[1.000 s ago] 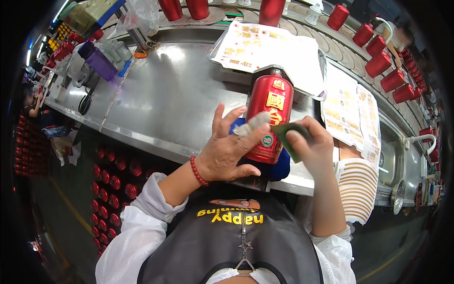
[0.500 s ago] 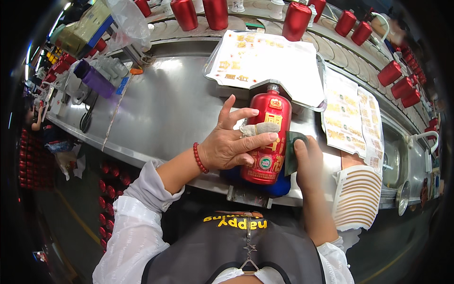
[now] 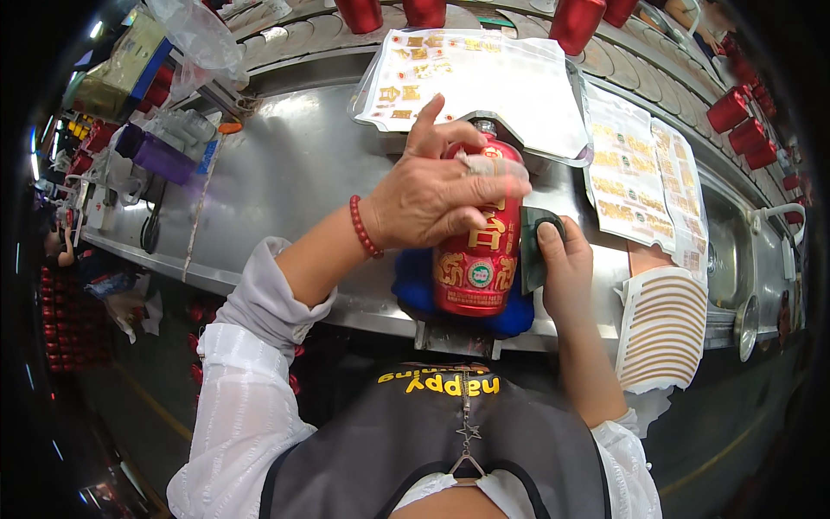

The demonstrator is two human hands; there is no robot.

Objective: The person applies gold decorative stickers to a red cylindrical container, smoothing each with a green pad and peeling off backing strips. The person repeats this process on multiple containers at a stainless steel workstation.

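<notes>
A red bottle (image 3: 478,259) with gold decals and a grey neck lies on a blue cloth (image 3: 519,316) at the counter's near edge. My left hand (image 3: 432,195) is laid over the bottle's upper part, its fingers stretched out and apart, one of them wrapped in a pale covering. Beneath that hand, part of the decal is hidden. Between the thumb and fingers of my right hand (image 3: 567,268) is a dark green flat scraper (image 3: 533,251), held upright just beside the bottle's right side. Whether its edge touches the bottle, I cannot tell.
Beyond the bottle, a metal tray (image 3: 584,161) carries white decal sheets (image 3: 510,95). More gold-printed sheets (image 3: 631,169) and a sheet of curved gold strips (image 3: 664,329) lie to the right, near a sink (image 3: 722,221). A purple bottle (image 3: 156,154) stands left; red bottles (image 3: 750,138) line the conveyor.
My left hand has slid up the bottle, from its middle toward the neck, uncovering the lower decals. The right hand still holds the scraper beside the bottle. The whole view has shifted slightly.
</notes>
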